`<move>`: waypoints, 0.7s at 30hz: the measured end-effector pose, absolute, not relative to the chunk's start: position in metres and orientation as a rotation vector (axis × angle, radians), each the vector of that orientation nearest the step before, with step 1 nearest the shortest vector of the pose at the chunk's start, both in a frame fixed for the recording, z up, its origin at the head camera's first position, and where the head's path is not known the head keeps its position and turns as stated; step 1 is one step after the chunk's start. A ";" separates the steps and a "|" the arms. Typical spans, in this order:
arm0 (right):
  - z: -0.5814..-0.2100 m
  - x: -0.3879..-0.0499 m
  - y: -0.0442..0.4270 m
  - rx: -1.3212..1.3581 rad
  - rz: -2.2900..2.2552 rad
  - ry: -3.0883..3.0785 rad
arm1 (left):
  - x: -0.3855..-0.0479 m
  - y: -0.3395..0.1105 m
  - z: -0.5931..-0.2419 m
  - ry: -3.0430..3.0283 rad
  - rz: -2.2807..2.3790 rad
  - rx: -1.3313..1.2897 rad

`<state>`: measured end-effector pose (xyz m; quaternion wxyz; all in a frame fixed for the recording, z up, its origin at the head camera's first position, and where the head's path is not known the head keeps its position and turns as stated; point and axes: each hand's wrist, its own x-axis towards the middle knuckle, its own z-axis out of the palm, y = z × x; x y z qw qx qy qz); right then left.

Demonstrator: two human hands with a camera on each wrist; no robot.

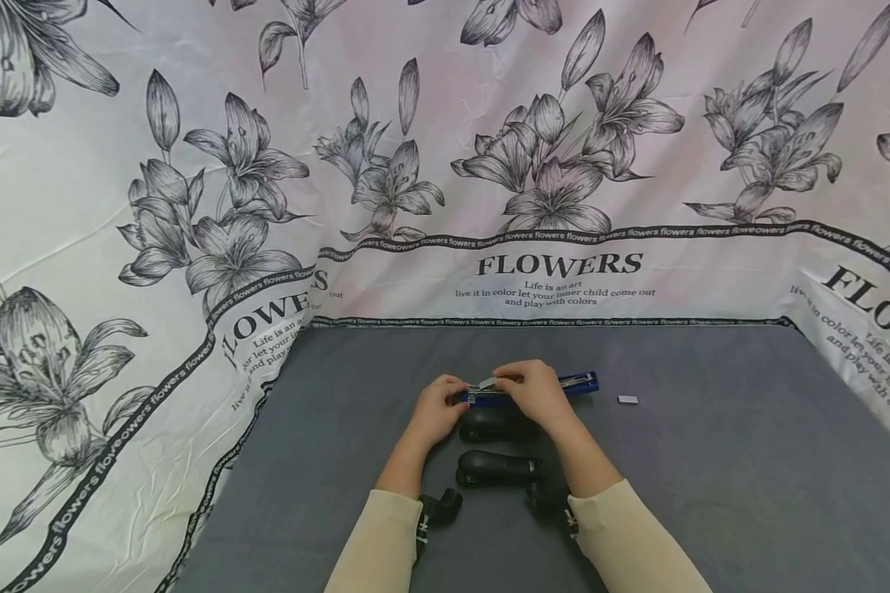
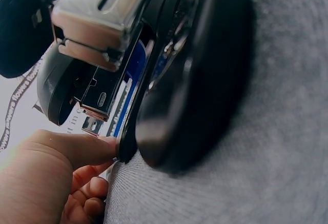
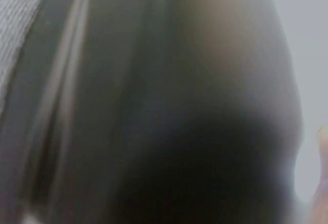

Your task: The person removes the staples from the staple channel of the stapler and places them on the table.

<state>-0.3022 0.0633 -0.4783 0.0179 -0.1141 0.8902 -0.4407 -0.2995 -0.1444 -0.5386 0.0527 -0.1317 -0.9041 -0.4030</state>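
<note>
In the head view a blue stapler (image 1: 582, 382) lies folded open, its metal channel facing up. My left hand (image 1: 436, 410) pinches its left end between thumb and fingers. My right hand (image 1: 537, 395) holds a small silvery strip of staples (image 1: 488, 383) in its fingertips, over the channel near that end. Two black staplers, one closer to the hands (image 1: 489, 426) and one nearer the body (image 1: 498, 468), lie below the blue one. In the left wrist view, the left thumb (image 2: 95, 149) presses near the stapler end. A dark blurred surface fills most of the right wrist view.
A small pale block (image 1: 628, 399), like a staple strip, lies right of the blue stapler on the grey tabletop (image 1: 712, 478). Flower-printed cloth (image 1: 556, 284) hangs behind and at both sides. Dark wrist cameras (image 1: 441, 506) sit close to the staplers.
</note>
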 end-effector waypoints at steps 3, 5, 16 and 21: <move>-0.476 -0.299 0.069 -0.332 -1.392 2.763 | -0.299 -0.144 -0.540 -2.756 -1.219 -0.385; -0.475 -0.297 0.074 -0.320 -1.408 2.760 | -0.298 -0.144 -0.540 -2.755 -1.212 -0.389; -0.446 -0.290 0.109 -0.260 -1.482 2.766 | -0.300 -0.145 -0.542 -2.748 -1.195 -0.400; -0.437 -0.289 0.125 -0.180 -1.505 2.787 | -0.300 -0.146 -0.541 -2.755 -1.209 -0.404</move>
